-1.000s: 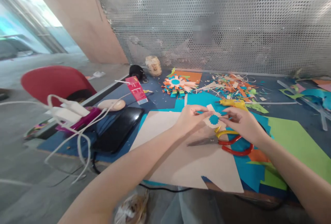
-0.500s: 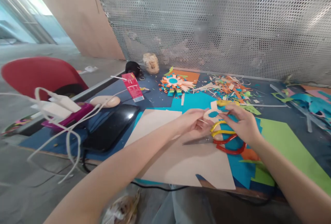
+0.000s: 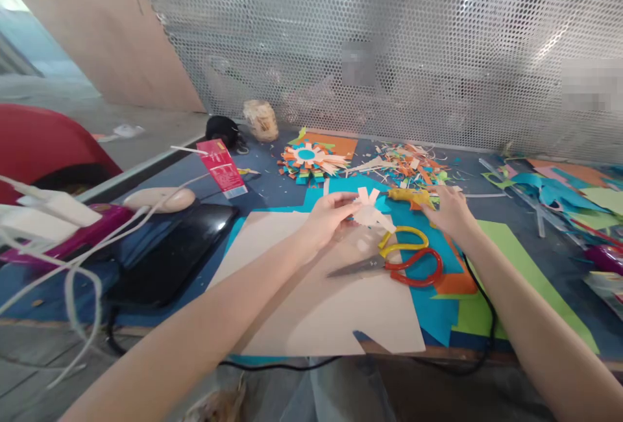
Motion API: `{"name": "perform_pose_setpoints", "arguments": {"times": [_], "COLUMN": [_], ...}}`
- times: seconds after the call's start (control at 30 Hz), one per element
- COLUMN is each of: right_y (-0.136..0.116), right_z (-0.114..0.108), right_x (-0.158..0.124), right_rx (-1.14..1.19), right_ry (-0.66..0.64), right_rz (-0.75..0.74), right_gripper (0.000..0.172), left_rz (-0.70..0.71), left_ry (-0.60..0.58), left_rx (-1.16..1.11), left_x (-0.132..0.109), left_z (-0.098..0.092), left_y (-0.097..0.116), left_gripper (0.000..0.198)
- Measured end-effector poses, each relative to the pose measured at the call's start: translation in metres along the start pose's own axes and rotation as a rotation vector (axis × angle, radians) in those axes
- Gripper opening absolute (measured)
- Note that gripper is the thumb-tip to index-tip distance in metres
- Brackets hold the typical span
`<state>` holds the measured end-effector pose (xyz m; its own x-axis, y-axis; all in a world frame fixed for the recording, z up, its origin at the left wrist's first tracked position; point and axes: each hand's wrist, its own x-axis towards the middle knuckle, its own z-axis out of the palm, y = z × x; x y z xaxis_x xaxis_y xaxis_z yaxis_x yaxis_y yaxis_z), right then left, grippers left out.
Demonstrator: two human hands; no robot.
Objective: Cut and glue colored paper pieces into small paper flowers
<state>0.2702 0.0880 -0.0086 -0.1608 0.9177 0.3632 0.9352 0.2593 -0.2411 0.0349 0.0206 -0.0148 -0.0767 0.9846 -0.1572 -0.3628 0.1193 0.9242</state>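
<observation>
The left hand (image 3: 327,217) pinches a cream fringed paper cutout (image 3: 372,214) just above the cream sheet (image 3: 311,298). The right hand (image 3: 450,209) rests on the rear of the yellow glue gun (image 3: 406,196); whether it grips is unclear. Scissors (image 3: 406,260) lie just below both hands. A paper rosette (image 3: 309,159) and scraps (image 3: 403,162) sit farther back on the table (image 3: 275,188).

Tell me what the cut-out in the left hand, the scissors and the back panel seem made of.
Cut-out in the left hand: thin cream paper or card, matt; its cut tabs splay and curl. Scissors: grey metal blades, dull sheen; glossy yellow and red loops, likely plastic. Back panel: probably sheet metal, silvery, punched with even holes, glinting.
</observation>
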Motion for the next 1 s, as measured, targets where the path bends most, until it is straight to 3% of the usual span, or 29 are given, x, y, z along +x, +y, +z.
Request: {"name": "perform_pose_setpoints", "arguments": {"times": [0.2, 0.3, 0.4, 0.53, 0.67, 0.8, 1.0], "right_y": [-0.013, -0.017, -0.016, -0.015, -0.023, -0.031, -0.03], "right_z": [0.005, 0.003, -0.001, -0.011, -0.014, -0.008, -0.006], "right_x": [-0.005, -0.004, -0.004, -0.006, -0.01, -0.017, -0.021], "right_rx": [-0.072, -0.069, -0.027, 0.071, 0.121, 0.227, 0.209], "right_ry": [-0.131, -0.175, -0.156, -0.12, 0.046, 0.225, 0.261], "right_rz": [0.184, 0.234, 0.228, 0.176, 0.138, -0.058, -0.213], "right_gripper": [0.058, 0.054, 0.037, 0.022, 0.031, 0.03, 0.024], "left_rz": [0.047, 0.06, 0.071, 0.087, 0.103, 0.109, 0.102], "left_ry": [0.029, 0.041, 0.057, 0.1, 0.129, 0.161, 0.194], "left_rx": [-0.016, -0.026, -0.036, -0.061, -0.093, -0.119, -0.129], "left_x": [0.002, 0.003, 0.004, 0.006, 0.009, 0.011, 0.011], "left_z": [0.0, -0.001, -0.001, -0.003, -0.007, -0.008, -0.006], "left_y": [0.0, 0.0, -0.001, 0.0, 0.0, 0.0, 0.002], "left_gripper": [0.011, 0.01, 0.009, 0.007, 0.008, 0.011, 0.011]}}
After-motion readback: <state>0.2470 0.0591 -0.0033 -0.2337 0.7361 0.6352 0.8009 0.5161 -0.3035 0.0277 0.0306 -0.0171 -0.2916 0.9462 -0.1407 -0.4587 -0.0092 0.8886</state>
